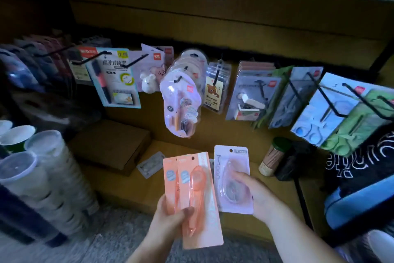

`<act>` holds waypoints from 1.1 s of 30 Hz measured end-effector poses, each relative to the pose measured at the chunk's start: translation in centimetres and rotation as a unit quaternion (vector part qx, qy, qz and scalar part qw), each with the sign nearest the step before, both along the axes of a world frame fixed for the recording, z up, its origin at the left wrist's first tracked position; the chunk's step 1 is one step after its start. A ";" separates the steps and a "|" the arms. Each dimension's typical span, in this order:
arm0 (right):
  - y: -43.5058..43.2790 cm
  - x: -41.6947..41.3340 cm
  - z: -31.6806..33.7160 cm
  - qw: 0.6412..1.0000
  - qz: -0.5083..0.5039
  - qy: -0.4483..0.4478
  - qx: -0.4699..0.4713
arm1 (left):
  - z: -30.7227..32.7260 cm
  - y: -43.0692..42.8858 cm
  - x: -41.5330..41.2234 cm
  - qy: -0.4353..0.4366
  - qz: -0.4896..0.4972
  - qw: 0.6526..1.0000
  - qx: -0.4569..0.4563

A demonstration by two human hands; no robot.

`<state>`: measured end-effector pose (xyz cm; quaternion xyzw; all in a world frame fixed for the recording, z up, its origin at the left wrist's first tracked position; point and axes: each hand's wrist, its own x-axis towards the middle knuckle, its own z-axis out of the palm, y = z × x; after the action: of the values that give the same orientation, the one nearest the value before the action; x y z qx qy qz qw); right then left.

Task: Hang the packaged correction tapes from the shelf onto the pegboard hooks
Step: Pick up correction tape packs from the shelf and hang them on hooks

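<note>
I see left hand (170,218) at 6 o'clock, fingers curled round the lower end of two orange correction tape packs (198,194), fanned and overlapping, thumb on the front one. Right hand (259,194) at 5 o'clock grips a lilac correction tape pack (229,169) by its right edge; pack upright, hang hole on top, just beside the orange pair. All three sit above the wooden shelf (128,194) and below the pegboard hooks (137,60), which run from 9 to 3 o'clock loaded with stock. Clear blister pack (150,164) lies flat on the shelf at 7. Toothpick jar (274,156) at 4, cardboard box (110,145) at 8, stacked lidded cups (42,167) at 8-9
</note>
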<state>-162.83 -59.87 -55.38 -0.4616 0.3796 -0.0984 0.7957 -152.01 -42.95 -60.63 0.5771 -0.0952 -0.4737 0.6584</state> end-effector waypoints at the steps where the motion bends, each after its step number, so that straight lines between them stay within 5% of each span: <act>1: 0.6 -0.5 0.7 1.000 0.005 -0.002 -0.010 | 0.6 0.6 -0.6 -0.005 -0.004 1.000 -0.010; 15: 6.0 0.0 14.4 0.983 -0.011 -0.128 -0.133 | 13.6 3.4 -1.9 -0.162 0.040 0.976 -0.139; 33: 4.5 2.1 27.7 0.939 -0.066 -0.188 -0.281 | 25.1 2.1 2.6 -0.197 0.089 0.948 -0.233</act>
<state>-160.78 -55.40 -27.69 -0.6136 0.2091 -0.3382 0.6822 -149.38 -40.85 -35.49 0.4953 -0.2792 -0.2547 0.7822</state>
